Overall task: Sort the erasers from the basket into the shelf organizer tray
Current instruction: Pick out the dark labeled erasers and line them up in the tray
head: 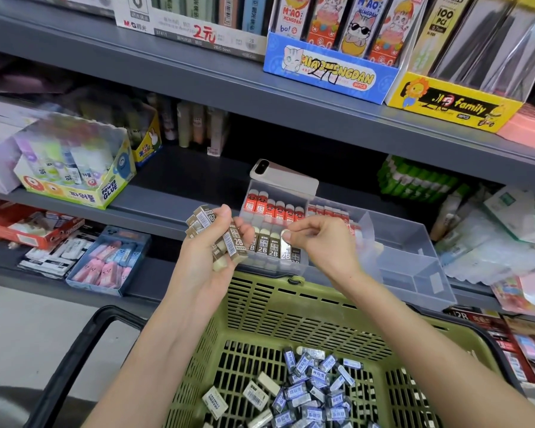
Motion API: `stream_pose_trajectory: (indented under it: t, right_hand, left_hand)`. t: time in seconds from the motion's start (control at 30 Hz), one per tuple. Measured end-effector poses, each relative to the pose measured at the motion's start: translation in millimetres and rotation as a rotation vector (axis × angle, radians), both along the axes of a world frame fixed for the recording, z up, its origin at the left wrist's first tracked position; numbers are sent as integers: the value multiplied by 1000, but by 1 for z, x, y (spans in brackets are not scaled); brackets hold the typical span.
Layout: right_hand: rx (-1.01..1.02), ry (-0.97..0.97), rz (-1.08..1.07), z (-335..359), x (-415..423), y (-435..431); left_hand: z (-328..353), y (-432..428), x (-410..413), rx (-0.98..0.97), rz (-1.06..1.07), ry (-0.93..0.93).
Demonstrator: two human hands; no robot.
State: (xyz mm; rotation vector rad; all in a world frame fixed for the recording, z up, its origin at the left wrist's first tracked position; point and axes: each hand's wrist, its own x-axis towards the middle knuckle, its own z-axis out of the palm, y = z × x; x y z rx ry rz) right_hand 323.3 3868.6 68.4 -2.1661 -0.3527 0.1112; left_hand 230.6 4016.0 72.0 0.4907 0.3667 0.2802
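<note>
A person stands at a shop shelf (179, 208), seen from above through a head-worn camera. A clear plastic organizer tray (414, 230) sits on the shelf edge, directly above the far wall of a green basket (291, 304).

The right hand (318, 239) reaches over the tray's front-left compartment. Its thumb and forefinger are closed in a pinch on the pale top end of one upright eraser (285, 242), and the other fingers are loosely curled. That eraser stands on end with its long axis vertical, in line with a row of 2B erasers (266, 247) standing side by side. It sits near the right end of that row, so the next move looks like a short push straight down or a release.

The left hand (217, 239) is just left of the same row, fingers wrapped around a handful of spare erasers (229, 239) of the same kind. The right hand is nearer the open slot; the left acts as the supply.

These erasers are small blocks with cream ends, in brown and grey paper sleeves printed with "2B" and a barcode. Behind them in the tray stands a row of red-sleeved erasers (272, 208). The compartments to the right look mostly unfilled. Many blue-sleeved erasers (315, 384) lie loose on the basket floor, so the sorting appears far from finished.
</note>
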Motion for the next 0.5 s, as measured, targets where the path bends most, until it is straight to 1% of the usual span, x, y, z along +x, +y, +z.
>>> stream_pose_trajectory:
  t: [0.07, 0.13, 0.17, 0.2, 0.3, 0.37, 0.4, 0.43, 0.47, 0.5]
  right_hand:
    - [-179, -148, -19, 0, -2, 3]
    - [-434, -387, -18, -3, -6, 7]
    - [-517, -486, -9, -5, -7, 9]
    - [-572, -533, 7, -5, -7, 9]
    - [-720, -535, 95, -1, -2, 5]
    - [-802, -589, 138, 5, -4, 2]
    - [-802, -645, 143, 9, -7, 1]
    - [-732, -700, 133, 13, -11, 1]
    - [-591, -690, 131, 18, -18, 1]
    - [-377, -569, 162, 25, -26, 1]
  left_hand:
    - [0, 0, 0, -10, -1, 3]
    - [-1, 0, 0, -8, -10, 2]
    - [-1, -1, 0, -5, -14, 2]
    - [-2, -1, 0, 1, -17, 1]
    - [-4, -2, 0, 24, -14, 5]
    - [-5, -2, -1, 39, -7, 12]
    - [-5, -3, -1, 54, -7, 14]
    - [-5, -3, -1, 76, -9, 15]
    - [-6, -3, -1, 104, -13, 12]
    - [-5, -4, -1, 137, -17, 4]
